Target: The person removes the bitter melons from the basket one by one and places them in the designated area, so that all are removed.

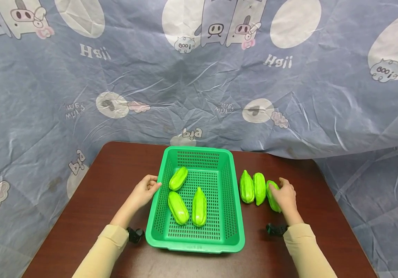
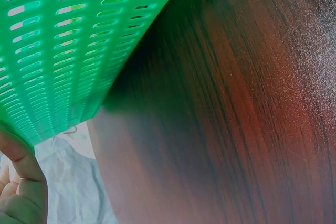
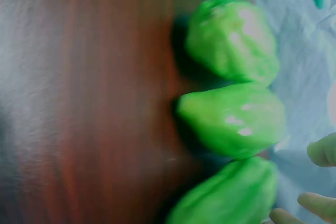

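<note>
A green plastic basket [image 1: 194, 249] with slotted walls stands on the table. Inside it lie three light-green, ridged, gourd-like vegetables, one at the upper left [image 1: 178, 178], one at the lower left [image 1: 178, 208] and one nearer the middle [image 1: 199, 207]. My left hand [image 1: 145, 189] holds the basket's left rim, and its thumb shows against the slotted wall in the left wrist view. Three similar gourds stand in a row right of the basket: a left one [image 1: 246, 187], a middle one [image 1: 259, 188] and a right one [image 1: 272, 196]. Around the right one, my right hand [image 1: 286, 196] has its fingers spread.
The dark brown wooden table [image 1: 115, 170] extends on both sides of the basket. Behind it hangs a blue-grey cartoon-print cloth [image 1: 192, 100], which also covers the sides. A dark wrist device [image 1: 276, 230] sits below the right hand, another [image 1: 135, 235] below the left.
</note>
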The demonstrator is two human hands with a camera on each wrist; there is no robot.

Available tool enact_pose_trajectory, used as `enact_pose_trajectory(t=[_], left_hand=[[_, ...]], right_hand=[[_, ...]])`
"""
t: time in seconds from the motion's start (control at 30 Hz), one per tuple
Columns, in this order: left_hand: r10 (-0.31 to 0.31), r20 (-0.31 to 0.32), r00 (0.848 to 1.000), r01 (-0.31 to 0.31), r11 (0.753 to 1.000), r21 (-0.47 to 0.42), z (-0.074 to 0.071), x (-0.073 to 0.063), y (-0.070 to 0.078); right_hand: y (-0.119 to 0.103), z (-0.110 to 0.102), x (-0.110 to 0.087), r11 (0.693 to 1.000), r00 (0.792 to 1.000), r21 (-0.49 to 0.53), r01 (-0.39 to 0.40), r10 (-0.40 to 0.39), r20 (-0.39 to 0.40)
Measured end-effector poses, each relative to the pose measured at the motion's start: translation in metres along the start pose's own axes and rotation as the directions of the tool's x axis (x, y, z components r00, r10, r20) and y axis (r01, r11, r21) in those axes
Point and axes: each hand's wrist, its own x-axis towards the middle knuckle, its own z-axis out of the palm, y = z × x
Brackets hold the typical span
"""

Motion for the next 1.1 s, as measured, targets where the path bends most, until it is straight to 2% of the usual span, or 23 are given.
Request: enact_pose_trajectory(t=[0.3, 0.8, 1.1], left_hand=[[0.001, -0.003, 1.0, -0.001, 1.0, 0.008, 0.0, 0.0, 0.001], [0.007, 0.003, 1.0, -0.007, 1.0, -0.003, -0.001, 0.0, 0.003], [0.0, -0.004, 1.0, 0.0, 1.0, 0.013, 0.0, -0.001, 0.001]], right_hand=[[-0.034, -0.013, -0.002, 0.995, 0.994, 0.038, 0.087, -0.085, -0.069], [-0.106, -0.02, -0.023, 0.955, 0.968, 0.163, 0.249, -0.248, -0.027], [-0.143, -0.008, -0.04, 0.919, 0.946, 0.248, 0.307, -0.322, 0.021]])
